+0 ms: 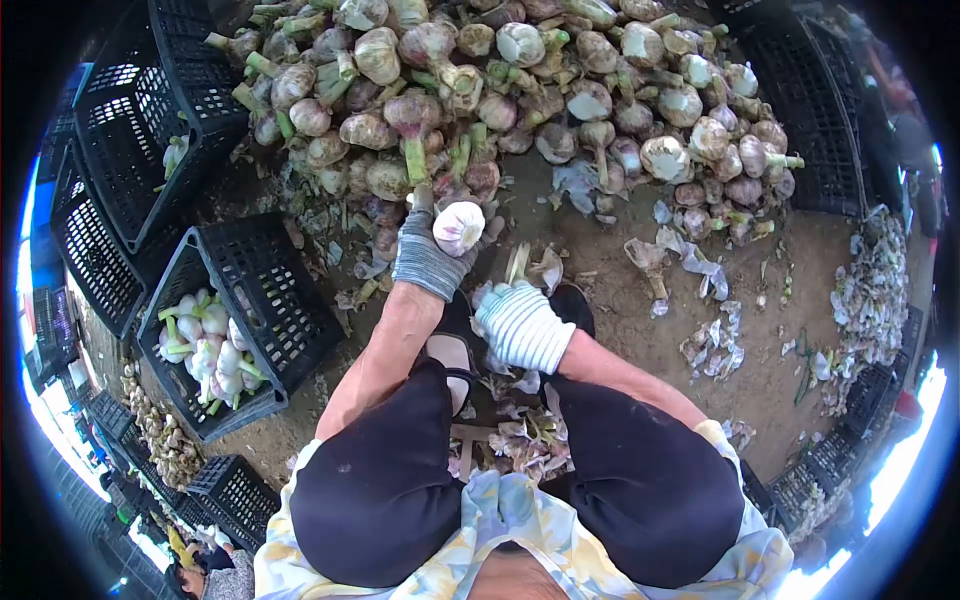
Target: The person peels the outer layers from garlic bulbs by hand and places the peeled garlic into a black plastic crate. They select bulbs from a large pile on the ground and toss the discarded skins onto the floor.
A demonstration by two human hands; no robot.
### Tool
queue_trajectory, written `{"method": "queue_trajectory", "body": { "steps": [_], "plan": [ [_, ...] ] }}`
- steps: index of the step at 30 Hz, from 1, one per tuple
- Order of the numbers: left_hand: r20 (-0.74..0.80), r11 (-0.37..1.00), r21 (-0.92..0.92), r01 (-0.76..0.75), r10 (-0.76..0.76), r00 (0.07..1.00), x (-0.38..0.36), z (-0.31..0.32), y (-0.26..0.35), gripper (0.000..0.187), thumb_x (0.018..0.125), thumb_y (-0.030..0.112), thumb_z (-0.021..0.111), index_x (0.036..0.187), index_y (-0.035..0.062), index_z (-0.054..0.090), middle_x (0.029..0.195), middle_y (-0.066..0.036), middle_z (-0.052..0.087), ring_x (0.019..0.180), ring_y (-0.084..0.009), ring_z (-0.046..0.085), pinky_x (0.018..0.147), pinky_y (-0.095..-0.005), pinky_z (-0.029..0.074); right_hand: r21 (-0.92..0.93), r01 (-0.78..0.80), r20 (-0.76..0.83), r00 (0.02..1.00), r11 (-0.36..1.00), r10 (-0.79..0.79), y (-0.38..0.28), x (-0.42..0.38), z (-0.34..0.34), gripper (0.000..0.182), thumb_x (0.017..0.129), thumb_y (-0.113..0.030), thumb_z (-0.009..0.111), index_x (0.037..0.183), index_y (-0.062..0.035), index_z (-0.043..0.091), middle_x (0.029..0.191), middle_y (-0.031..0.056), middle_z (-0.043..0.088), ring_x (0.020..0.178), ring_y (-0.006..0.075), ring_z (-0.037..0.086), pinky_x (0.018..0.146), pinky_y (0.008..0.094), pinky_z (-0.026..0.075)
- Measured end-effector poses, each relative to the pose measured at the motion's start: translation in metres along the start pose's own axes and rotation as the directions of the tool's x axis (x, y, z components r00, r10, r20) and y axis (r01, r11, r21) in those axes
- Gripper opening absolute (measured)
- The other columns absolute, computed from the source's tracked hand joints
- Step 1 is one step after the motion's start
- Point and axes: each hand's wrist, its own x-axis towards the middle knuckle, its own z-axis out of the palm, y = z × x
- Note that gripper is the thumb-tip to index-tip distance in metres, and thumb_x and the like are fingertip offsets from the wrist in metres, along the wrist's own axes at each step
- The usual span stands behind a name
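Observation:
My left hand (428, 258), in a grey striped glove, is closed around a garlic bulb (459, 228) with clean white, faintly purple skin. Its fingertips come close to the green stem of an unpeeled garlic bulb (411, 112) at the pile's front edge. My right hand (521, 326), in a white striped glove, is curled closed just above my shoes. A short pale stem (517, 262) shows beyond its fingers; the rest of whatever is in this hand is hidden. Ahead of both hands rises a large pile of soil-stained garlic (585, 100) with cut stems.
At my left, a tilted black crate (262, 300) holds several cleaned bulbs (210, 345). More black crates (130, 110) are stacked behind it, and another crate (800, 110) borders the pile's right. Peeled skins (715, 345) litter the ground. A person (215, 575) is at the lower left.

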Motion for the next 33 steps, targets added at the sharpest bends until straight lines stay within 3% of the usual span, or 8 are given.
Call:
{"method": "queue_trajectory", "body": {
  "steps": [6, 10, 15, 16, 18, 24, 27, 33],
  "plan": [
    [0.476, 0.534, 0.544, -0.647, 0.438, 0.763, -0.040, -0.020, 0.117, 0.035, 0.090, 0.032, 0.040, 0.107, 0.0031, 0.051, 0.101, -0.013, 0.058, 0.094, -0.0274, 0.056, 0.082, -0.0456, 0.048, -0.024, -0.509, -0.215, 0.843, 0.861, 0.492, 0.052, -0.007, -0.043, 0.041, 0.075, -0.036, 0.061, 0.099, -0.0045, 0.054, 0.085, 0.0166, 0.061, 0.079, 0.0320, 0.060, 0.069, 0.0421, 0.047],
    [0.641, 0.753, -0.427, -0.502, 0.643, 0.419, -0.134, 0.028, 0.243, 0.094, 0.080, 0.061, 0.041, 0.138, -0.0048, 0.006, 0.142, -0.028, 0.013, 0.132, -0.0387, 0.017, 0.103, -0.0491, 0.029, -0.037, -0.800, -0.653, 0.473, 0.600, 0.591, 0.125, -0.009, -0.052, 0.040, 0.073, -0.032, 0.064, 0.102, -0.0057, 0.054, 0.099, 0.0145, 0.055, 0.092, 0.0290, 0.054, 0.073, 0.0437, 0.043],
    [0.838, 0.868, 0.073, -0.491, 0.214, 0.502, -0.076, 0.041, 0.172, 0.052, 0.090, 0.042, 0.040, 0.106, -0.0049, 0.052, 0.113, -0.018, 0.055, 0.100, -0.0270, 0.054, 0.081, -0.0361, 0.048, -0.243, -0.761, -0.606, 0.603, 0.601, 0.518, 0.164, 0.008, -0.036, 0.026, 0.070, -0.013, 0.055, 0.095, -0.0058, 0.057, 0.093, 0.0116, 0.054, 0.092, 0.0279, 0.051, 0.071, 0.0416, 0.043],
    [0.151, 0.752, 0.228, -0.618, 0.600, 0.786, -0.073, 0.056, 0.102, 0.034, 0.088, 0.034, 0.050, 0.095, 0.0010, 0.056, 0.094, -0.011, 0.061, 0.079, -0.0208, 0.059, 0.067, -0.0308, 0.050, -0.227, -0.771, -0.584, 0.596, 0.595, 0.551, 0.160, 0.008, -0.044, 0.022, 0.071, -0.012, 0.053, 0.092, -0.0062, 0.057, 0.091, 0.0115, 0.055, 0.089, 0.0276, 0.053, 0.070, 0.0407, 0.044],
    [0.272, 0.905, 0.354, -0.234, 0.140, 0.952, -0.043, 0.037, 0.045, 0.023, 0.086, 0.026, 0.056, 0.095, 0.0046, 0.057, 0.084, -0.008, 0.063, 0.070, -0.0208, 0.060, 0.058, -0.0314, 0.051, -0.132, -0.786, -0.636, 0.534, 0.604, 0.556, 0.158, -0.004, -0.059, 0.021, 0.073, -0.006, 0.050, 0.092, -0.0042, 0.059, 0.083, 0.0129, 0.059, 0.076, 0.0282, 0.058, 0.066, 0.0368, 0.048],
    [0.468, 0.770, 0.618, -0.157, -0.200, 0.861, 0.030, -0.012, -0.037, 0.061, 0.077, 0.036, 0.067, 0.124, 0.0046, 0.044, 0.117, -0.010, 0.051, 0.098, -0.0259, 0.056, 0.078, -0.0405, 0.051, 0.605, -0.081, -0.553, 0.673, 0.792, 0.491, 0.082, -0.037, -0.083, 0.025, 0.073, 0.004, 0.053, 0.096, 0.0002, 0.062, 0.081, 0.0082, 0.063, 0.073, 0.0138, 0.060, 0.067, 0.0255, 0.048],
    [0.397, 0.897, 0.432, 0.094, -0.282, 0.873, -0.009, 0.010, -0.050, 0.068, 0.073, 0.036, 0.071, 0.126, 0.0042, 0.042, 0.113, -0.013, 0.054, 0.098, -0.0251, 0.056, 0.079, -0.0377, 0.050, 0.973, 0.228, -0.163, 0.802, -0.042, 0.575, 0.079, -0.028, -0.072, 0.017, 0.078, -0.007, 0.062, 0.094, -0.0022, 0.062, 0.085, 0.0014, 0.062, 0.072, 0.0098, 0.057, 0.063, 0.0214, 0.048],
    [0.459, 0.478, 0.690, -0.543, 0.290, 0.840, -0.025, 0.034, -0.055, 0.061, 0.067, 0.024, 0.078, 0.115, 0.0022, 0.047, 0.111, -0.010, 0.055, 0.095, -0.0166, 0.054, 0.082, -0.0302, 0.047, 0.939, 0.250, -0.037, 0.756, -0.236, 0.653, 0.053, -0.007, -0.039, 0.020, 0.079, -0.018, 0.066, 0.093, -0.0051, 0.061, 0.084, 0.0004, 0.061, 0.075, 0.0089, 0.056, 0.066, 0.0223, 0.047]
  ]
}}
